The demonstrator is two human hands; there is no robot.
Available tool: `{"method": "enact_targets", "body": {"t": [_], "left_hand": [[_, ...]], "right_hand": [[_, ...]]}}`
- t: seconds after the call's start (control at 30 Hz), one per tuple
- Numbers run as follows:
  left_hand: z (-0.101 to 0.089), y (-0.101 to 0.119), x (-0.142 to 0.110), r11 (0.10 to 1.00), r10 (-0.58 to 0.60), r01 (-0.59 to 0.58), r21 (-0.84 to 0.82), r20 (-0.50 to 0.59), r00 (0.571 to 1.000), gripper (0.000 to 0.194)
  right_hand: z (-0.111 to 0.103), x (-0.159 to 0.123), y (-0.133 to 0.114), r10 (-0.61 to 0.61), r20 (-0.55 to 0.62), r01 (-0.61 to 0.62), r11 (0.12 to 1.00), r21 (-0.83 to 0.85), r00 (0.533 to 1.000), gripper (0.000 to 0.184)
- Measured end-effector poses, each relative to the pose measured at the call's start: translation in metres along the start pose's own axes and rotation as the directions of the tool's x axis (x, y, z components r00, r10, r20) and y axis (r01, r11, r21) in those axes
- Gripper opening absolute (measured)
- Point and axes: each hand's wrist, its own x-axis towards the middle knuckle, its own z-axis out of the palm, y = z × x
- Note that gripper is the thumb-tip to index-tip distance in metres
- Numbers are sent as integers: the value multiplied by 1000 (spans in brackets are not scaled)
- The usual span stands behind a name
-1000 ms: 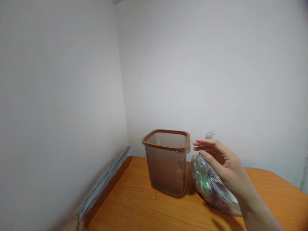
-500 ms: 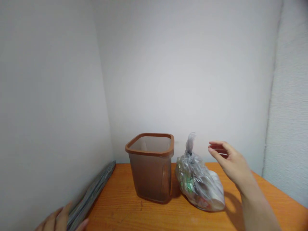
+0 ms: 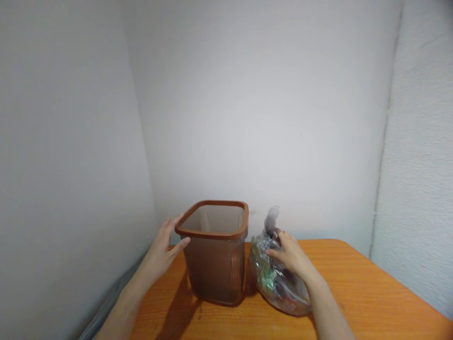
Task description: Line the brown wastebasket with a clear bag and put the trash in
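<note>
A translucent brown trash bin (image 3: 212, 269) with an orange-brown rim stands upright on the wooden table. At its left side is my left hand (image 3: 164, 248), thumb and fingers spread around the rim's near left corner; whether it presses on the rim I cannot tell. To the right of the bin sits a knotted clear plastic bag of trash (image 3: 267, 278), its twisted neck pointing up. My right hand (image 3: 292, 252) lies over the bag's upper right, fingers by the knot and thumb apart from them. The hand and forearm hide part of the bag.
A long grey folded plastic bundle (image 3: 106, 302) lies along the left wall, partly behind my left forearm. The orange wooden table (image 3: 348, 278) meets a white wall (image 3: 255, 118) at the back. A rough pale surface (image 3: 417, 165) stands at the right.
My left hand has come up from the lower left corner, by the grey bundle, to the bin's rim. My right hand has moved left onto the bag. The view has shifted slightly.
</note>
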Motion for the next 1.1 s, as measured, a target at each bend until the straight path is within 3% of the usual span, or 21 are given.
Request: {"method": "enact_targets", "body": {"t": [0.1,0.2,0.37,0.47,0.57,0.7,0.73,0.8,0.87,0.9,0.97,1.03,1.1], "left_hand": [[12,-3,7,992,-44,44,-119,3,999,43],[20,3,7,981,-69,66,-181,-11,998,33],[29,27,-2,977,-115,104,-187,-48,992,34],[34,40,-12,977,-139,129,-172,-47,989,37],[39,53,-22,977,-155,151,-151,-16,988,39],[42,75,-32,966,-190,192,-172,25,981,45],[41,80,-34,966,-192,195,-169,34,981,45],[38,90,-37,969,-188,196,-147,65,980,44],[34,98,-40,973,-181,194,-125,110,977,43],[31,101,-41,974,-178,194,-117,133,975,43],[26,105,-43,975,-176,195,-106,171,969,43],[22,107,-44,975,-182,201,-90,188,965,44],[19,108,-45,977,-184,202,-73,197,963,46]], "right_hand": [[-3,0,2,-22,-15,22,1000,-6,1000,33],[-12,1,3,-48,-70,49,999,6,996,19],[-42,-6,0,-23,-333,28,1000,11,943,16],[-72,-12,-10,34,-563,-47,999,-9,826,15],[-112,-7,-38,-49,-734,-48,993,-111,678,18],[-164,17,-107,-207,-808,68,977,-203,552,13],[-174,25,-127,-246,-840,110,969,-221,483,12],[-188,42,-166,-316,-862,201,946,-254,397,10],[-195,59,-200,-332,-875,338,917,-212,352,14],[-195,68,-213,-336,-878,404,896,-186,342,17],[-189,84,-233,-335,-868,512,852,-112,367,21],[-176,97,-242,-331,-836,576,817,-21,438,24],[-156,104,-241,-337,-769,591,804,64,543,24]]}}
